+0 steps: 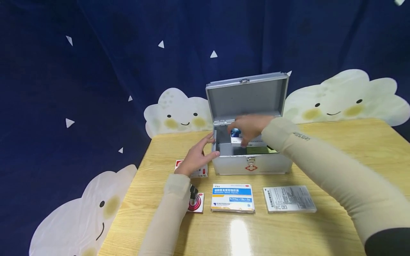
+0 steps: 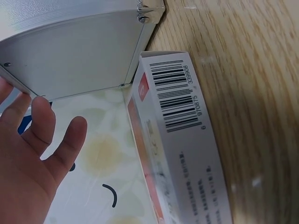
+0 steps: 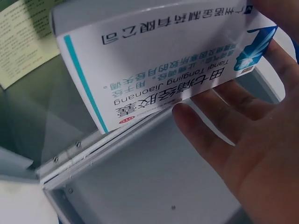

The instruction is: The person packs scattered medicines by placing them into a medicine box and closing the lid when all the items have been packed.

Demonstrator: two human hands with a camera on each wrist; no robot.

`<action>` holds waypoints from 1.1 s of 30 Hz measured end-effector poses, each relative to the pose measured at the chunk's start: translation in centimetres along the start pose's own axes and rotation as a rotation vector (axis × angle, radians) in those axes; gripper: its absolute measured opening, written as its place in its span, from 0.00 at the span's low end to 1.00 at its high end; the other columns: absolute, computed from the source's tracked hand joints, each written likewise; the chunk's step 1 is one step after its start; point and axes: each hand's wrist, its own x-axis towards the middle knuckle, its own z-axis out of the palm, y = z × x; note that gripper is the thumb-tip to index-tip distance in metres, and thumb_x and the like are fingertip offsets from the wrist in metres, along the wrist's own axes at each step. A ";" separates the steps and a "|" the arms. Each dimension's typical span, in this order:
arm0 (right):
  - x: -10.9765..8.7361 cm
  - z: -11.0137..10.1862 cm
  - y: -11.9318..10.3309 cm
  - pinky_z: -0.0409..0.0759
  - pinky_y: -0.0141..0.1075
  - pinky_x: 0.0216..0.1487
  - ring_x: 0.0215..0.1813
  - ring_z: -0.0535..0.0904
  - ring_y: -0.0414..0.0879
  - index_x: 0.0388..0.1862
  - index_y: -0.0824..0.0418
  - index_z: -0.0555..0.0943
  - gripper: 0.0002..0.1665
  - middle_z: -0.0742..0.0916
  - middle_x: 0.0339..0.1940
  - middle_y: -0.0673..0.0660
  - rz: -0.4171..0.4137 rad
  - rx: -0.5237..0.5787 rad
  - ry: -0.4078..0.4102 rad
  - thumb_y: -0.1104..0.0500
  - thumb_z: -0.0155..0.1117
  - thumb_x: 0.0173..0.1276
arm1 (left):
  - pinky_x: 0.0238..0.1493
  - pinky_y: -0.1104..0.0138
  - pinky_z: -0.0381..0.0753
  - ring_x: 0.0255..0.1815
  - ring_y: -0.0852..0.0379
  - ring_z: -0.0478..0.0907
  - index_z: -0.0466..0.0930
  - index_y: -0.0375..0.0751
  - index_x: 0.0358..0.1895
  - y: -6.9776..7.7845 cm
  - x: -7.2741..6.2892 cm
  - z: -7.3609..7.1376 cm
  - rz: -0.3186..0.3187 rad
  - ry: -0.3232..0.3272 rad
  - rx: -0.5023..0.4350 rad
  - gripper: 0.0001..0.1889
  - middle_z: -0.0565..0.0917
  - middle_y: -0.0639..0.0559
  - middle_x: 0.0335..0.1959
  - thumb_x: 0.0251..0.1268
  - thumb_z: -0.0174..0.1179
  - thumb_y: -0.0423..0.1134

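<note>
In the head view, the right hand [image 1: 251, 127] grasps a white-and-blue medicine box [image 1: 236, 133] above the open compartment of a silver case [image 1: 269, 165] on the desk [image 1: 339, 151], while the left hand [image 1: 196, 157] has its fingers extended, unclenched, by the case's left wall; a blue-striped carton [image 1: 232, 197] lies in front. The left wrist view shows those fingers at the case edge, near a barcoded carton [image 2: 180, 116]. In the right wrist view, the fingers hold the medicine box tilted, its printed face visible.
</note>
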 end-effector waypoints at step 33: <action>3.0 2.8 1.7 0.80 0.49 0.60 0.56 0.80 0.51 0.60 0.50 0.80 0.39 0.83 0.57 0.57 -0.045 -0.067 -0.042 0.62 0.81 0.47 | 0.55 0.55 0.81 0.73 0.54 0.69 0.60 0.64 0.75 0.2 0.1 -0.2 -0.005 -0.003 0.044 0.37 0.61 0.71 0.77 0.64 0.59 0.62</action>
